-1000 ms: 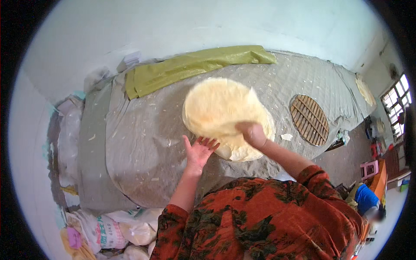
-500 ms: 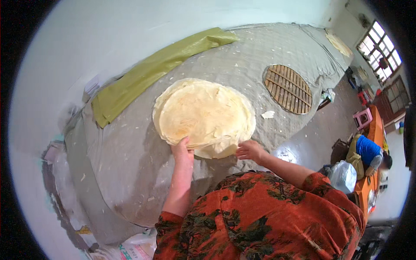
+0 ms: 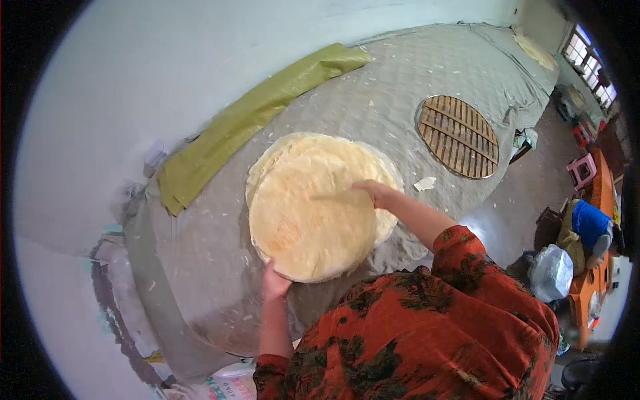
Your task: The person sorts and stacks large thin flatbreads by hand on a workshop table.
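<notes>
A pile of large, thin, pale-yellow round flatbreads (image 3: 390, 170) lies on the grey cloth in front of me. The upper flatbread (image 3: 307, 220), browned in patches, is drawn toward me and overlaps the pile below it. My left hand (image 3: 275, 283) grips its near-left edge, with the fingers hidden underneath. Over the right side of that flatbread, my right hand (image 3: 375, 192) reaches leftward with fingers stretched out. Whether its fingertips touch the surface is unclear. How many layers my left hand holds cannot be seen.
The grey cloth (image 3: 200, 260) is strewn with crumbs. A folded olive-green sheet (image 3: 247, 117) runs along the wall. To the right lie a round slatted wooden rack (image 3: 459, 137) and a flatbread scrap (image 3: 425, 183). A person in blue (image 3: 591, 225) works beside an orange table (image 3: 593, 283).
My left hand has moved nearer to me, drawing the upper flatbread off-centre over the pile. My right hand has gone from the near edge up and over the flatbread's right side.
</notes>
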Motion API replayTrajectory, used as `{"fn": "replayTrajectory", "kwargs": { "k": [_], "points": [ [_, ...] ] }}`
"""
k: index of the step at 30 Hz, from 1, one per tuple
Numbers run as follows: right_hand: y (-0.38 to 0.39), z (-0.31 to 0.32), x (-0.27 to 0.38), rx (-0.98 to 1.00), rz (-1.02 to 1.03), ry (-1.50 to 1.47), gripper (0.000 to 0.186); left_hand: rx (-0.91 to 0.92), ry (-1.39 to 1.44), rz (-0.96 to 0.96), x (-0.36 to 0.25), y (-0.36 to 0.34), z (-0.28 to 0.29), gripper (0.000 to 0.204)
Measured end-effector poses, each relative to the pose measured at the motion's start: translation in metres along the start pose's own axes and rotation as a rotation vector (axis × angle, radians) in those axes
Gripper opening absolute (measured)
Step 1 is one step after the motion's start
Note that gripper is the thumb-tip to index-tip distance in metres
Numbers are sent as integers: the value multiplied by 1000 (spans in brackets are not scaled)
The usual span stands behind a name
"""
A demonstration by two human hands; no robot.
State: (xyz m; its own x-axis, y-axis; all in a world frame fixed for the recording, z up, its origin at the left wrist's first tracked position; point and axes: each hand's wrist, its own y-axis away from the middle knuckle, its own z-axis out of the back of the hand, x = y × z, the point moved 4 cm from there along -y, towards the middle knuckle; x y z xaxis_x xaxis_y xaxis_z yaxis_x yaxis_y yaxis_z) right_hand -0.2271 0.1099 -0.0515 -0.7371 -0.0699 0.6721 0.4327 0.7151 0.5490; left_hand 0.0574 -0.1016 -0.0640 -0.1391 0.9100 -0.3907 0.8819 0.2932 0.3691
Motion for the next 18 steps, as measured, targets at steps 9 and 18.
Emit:
{"fn": "replayTrajectory", "kwargs": {
  "k": [9, 18],
  "points": [
    [20, -1, 58, -104, 430, 504, 39, -91, -670, -260, -18, 2, -72, 44],
    [23, 39, -3, -291, 164, -193, 41, -90, -19, 49, 49, -38, -42, 54]
  ]
}}
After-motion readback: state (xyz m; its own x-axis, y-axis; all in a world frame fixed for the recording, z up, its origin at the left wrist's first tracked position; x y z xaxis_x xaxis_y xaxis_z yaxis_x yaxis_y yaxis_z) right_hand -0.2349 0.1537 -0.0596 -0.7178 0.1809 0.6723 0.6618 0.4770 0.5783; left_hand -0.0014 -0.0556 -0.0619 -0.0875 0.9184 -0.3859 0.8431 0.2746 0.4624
